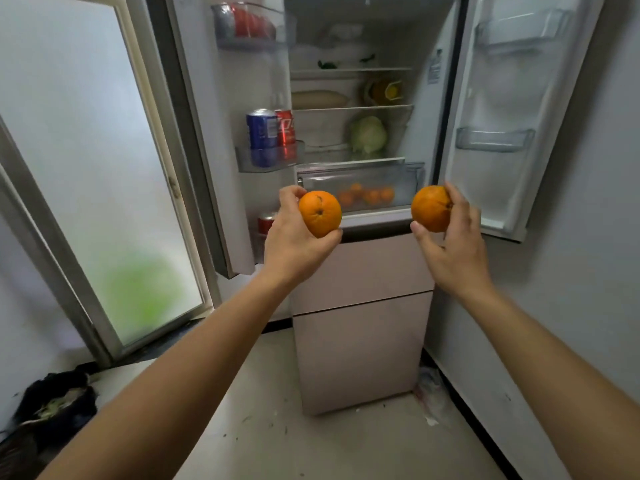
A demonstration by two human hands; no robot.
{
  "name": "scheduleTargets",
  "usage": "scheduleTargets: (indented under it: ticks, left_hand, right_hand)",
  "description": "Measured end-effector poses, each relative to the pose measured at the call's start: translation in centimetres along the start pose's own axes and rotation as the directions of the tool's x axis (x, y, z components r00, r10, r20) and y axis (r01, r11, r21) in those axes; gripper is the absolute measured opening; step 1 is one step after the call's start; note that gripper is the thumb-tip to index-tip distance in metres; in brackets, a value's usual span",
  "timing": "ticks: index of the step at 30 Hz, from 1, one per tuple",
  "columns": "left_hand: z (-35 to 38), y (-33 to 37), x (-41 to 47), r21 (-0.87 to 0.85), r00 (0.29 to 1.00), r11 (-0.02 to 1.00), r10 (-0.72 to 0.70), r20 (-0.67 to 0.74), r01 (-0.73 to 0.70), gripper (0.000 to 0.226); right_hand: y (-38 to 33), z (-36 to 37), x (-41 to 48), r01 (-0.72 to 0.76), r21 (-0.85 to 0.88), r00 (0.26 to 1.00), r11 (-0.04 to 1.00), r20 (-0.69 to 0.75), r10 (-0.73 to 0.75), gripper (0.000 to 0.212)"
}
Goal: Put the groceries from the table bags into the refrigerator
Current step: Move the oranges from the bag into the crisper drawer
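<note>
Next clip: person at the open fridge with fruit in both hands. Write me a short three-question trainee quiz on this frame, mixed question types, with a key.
1. True or false: the left hand and the right hand each hold one orange.
2. Where are oranges already stored? A) top door bin B) clear crisper drawer C) floor
3. Fill in: the green vegetable on the shelf just above the drawer is a ____.

Key:
1. True: left orange, right orange.
2. B: the stored oranges show through the drawer front.
3. Cabbage.
</note>
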State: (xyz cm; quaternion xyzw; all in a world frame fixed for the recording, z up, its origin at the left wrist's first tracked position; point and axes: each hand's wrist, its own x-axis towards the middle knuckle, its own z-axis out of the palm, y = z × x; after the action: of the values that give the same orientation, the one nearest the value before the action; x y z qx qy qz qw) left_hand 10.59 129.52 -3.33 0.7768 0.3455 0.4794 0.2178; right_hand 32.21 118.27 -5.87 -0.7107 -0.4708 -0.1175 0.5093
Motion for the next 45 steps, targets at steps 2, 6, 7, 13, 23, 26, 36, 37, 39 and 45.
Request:
scheduleTargets:
  ticks: [2,6,7,13,23,26,36,37,39,45]
  left_hand:
    - [1.7,-0.2,1.3,0.025,0.999,1.000,0.019,-0.030,-0.018,0.073]
    - [6.6,-1.7,5.2,0.036,0.997,0.999,0.010,-0.082,-0.007,0.075]
    - [7.6,-2.2,6.3,0.028,0.996,1.000,0.002,-0.089,0.000,0.076]
    - [14.6,-5.9,16.0,-0.068,0.988,0.998,-0.015,-0.154,0.005,0.075]
    - [22.0,-11.1,34.6,-0.062,0.978,0.988,-0.151,-0.140,0.144,0.073]
    - [24.1,-13.1,38.6,0.034,0.982,0.986,-0.158,-0.108,0.162,0.070]
    - [28.3,-18.2,48.2,0.311,0.817,0.796,-0.569,0.093,0.519,0.043]
    - [28.3,-18.4,48.9,0.314,0.799,0.782,-0.592,0.105,0.538,0.035]
    - [28.6,-18.9,49.9,0.349,0.768,0.752,-0.629,0.122,0.560,0.027]
    - [30.2,-21.4,51.8,0.565,0.689,0.643,-0.704,0.172,0.517,0.033]
  right_hand:
    - [1.6,0.3,1.4,-0.007,0.004,1.000,1.000,-0.003,0.007,0.075]
    - [5.7,2.6,5.2,-0.030,0.015,0.999,0.999,0.032,0.029,0.076]
    - [6.5,3.4,6.2,-0.023,0.007,0.999,1.000,0.047,0.023,0.076]
    - [11.1,9.8,15.8,0.074,-0.078,0.993,0.994,0.099,-0.066,0.076]
    - [16.2,18.4,33.3,0.098,-0.048,0.987,0.994,0.132,-0.091,0.076]
    - [17.7,20.6,37.7,0.096,-0.010,0.982,0.995,0.163,-0.093,0.075]
    - [22.8,30.0,51.0,0.093,-0.039,0.762,0.995,0.646,-0.046,0.078]
    - [23.1,31.0,51.7,0.093,-0.034,0.724,0.995,0.689,-0.044,0.076]
    - [23.2,33.2,52.9,0.060,-0.013,0.642,0.998,0.766,-0.029,0.068]
    - [22.6,37.3,53.9,0.001,-0.027,0.332,1.000,0.943,0.025,0.040]
